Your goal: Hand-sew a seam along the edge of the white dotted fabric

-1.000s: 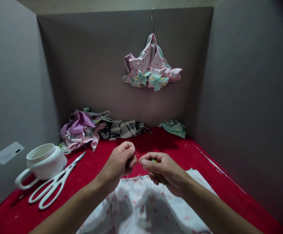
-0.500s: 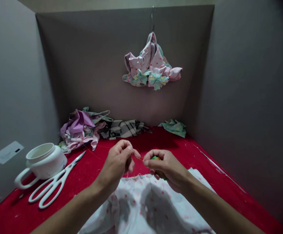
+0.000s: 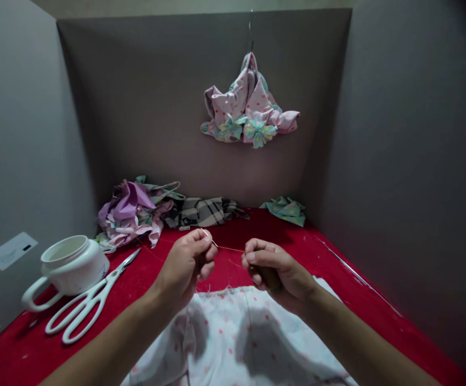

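Left hand: the left hand (image 3: 185, 262) is raised above the middle of the table, its fingers (image 3: 204, 239) pinched tightly on a fine sewing needle (image 3: 209, 238), whose tip stands out up and to the right.

Right hand: the right hand (image 3: 277, 276) is level with the left, its fingers (image 3: 255, 258) curled shut around a dark thread spool (image 3: 271, 277), only part of which shows.

Thread: a thin orange-brown thread (image 3: 228, 248) stretches across the gap between the hands, from the needle to the right hand. Whether it passes through the needle's eye is too small to tell.

Cloth: a white cloth with pink dots (image 3: 233, 343) lies bunched at the bottom centre, just under both hands and not touching them.

Table: a red cover (image 3: 24, 348) spreads over the table. At lower left stand a white handled pot (image 3: 72, 273) and white-handled scissors (image 3: 112, 280).

Back: a heap of pink and lilac fabric (image 3: 128, 209), a plaid bundle (image 3: 203, 212) and a mint scrap (image 3: 285, 210) lie along the far edge. A pink bundle (image 3: 249, 102) hangs at top centre.

Risk: a slackened pinch could drop the needle into the cloth's folds, where it would be hard to find. A sharp pull between the hands could snap the thread.
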{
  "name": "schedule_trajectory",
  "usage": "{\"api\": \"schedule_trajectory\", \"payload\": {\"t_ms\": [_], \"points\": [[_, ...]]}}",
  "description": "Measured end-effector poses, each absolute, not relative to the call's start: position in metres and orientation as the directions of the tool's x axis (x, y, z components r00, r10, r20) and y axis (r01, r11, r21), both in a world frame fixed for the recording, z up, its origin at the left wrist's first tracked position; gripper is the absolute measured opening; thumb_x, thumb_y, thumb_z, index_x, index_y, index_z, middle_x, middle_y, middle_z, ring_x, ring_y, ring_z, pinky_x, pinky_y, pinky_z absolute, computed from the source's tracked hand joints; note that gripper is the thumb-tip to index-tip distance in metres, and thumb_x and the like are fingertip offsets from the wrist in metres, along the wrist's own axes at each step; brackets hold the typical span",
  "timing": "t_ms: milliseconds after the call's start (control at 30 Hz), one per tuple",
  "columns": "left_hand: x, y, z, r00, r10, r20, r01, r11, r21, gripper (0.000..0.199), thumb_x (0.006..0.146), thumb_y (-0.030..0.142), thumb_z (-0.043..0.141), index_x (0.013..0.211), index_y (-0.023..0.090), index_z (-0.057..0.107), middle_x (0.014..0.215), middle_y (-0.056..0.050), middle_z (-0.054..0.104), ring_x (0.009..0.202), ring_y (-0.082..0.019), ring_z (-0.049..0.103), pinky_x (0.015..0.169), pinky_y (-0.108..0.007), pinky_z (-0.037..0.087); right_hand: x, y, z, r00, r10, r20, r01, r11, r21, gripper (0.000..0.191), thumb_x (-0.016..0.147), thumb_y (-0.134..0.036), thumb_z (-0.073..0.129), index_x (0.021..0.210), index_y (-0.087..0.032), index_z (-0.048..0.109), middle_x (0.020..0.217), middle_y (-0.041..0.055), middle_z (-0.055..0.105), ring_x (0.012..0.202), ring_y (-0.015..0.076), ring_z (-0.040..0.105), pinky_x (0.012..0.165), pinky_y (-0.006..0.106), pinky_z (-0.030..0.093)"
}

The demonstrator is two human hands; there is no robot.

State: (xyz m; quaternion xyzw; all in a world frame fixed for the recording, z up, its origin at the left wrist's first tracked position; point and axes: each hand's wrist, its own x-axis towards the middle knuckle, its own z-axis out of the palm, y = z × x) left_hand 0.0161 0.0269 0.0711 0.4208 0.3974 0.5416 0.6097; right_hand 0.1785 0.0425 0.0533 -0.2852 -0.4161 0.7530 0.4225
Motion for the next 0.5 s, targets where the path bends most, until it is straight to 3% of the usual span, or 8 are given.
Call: {"api": "schedule_trajectory", "payload": {"t_ms": [233, 500], "points": [[0.005, 0.034, 0.078, 0.055, 0.998, 0.005, -0.429, 0.019, 0.903, 0.014, 0.075, 0.013, 0.045, 0.063, 0.015, 0.038, 0.047, 0.007, 0.032, 0.033, -0.001, 0.023, 0.031, -0.011, 0.013, 0.188, 0.053, 0.052, -0.508, 0.858, -0.077, -0.323, -0.273, -0.906, 0.014, 0.064, -0.012, 0.057, 0.078, -0.013, 0.059, 0.049, -0.0046, 0.05, 0.036, 0.0028, 0.042, 0.034, 0.013, 0.029], [0.005, 0.034, 0.08, -0.095, 0.995, 0.034, -0.34, -0.064, 0.938, 0.007, 0.074, 0.015, 0.045, 0.069, 0.015, 0.04, 0.073, -0.003, 0.059, 0.036, -0.004, 0.041, 0.031, -0.014, 0.024, 0.195, 0.054, 0.059, -0.492, 0.866, -0.089, -0.183, -0.203, -0.962, 0.016, 0.066, -0.023, 0.062, 0.078, -0.013, 0.062, 0.047, -0.0052, 0.047, 0.034, 0.0033, 0.041, 0.032, 0.014, 0.026]]}}
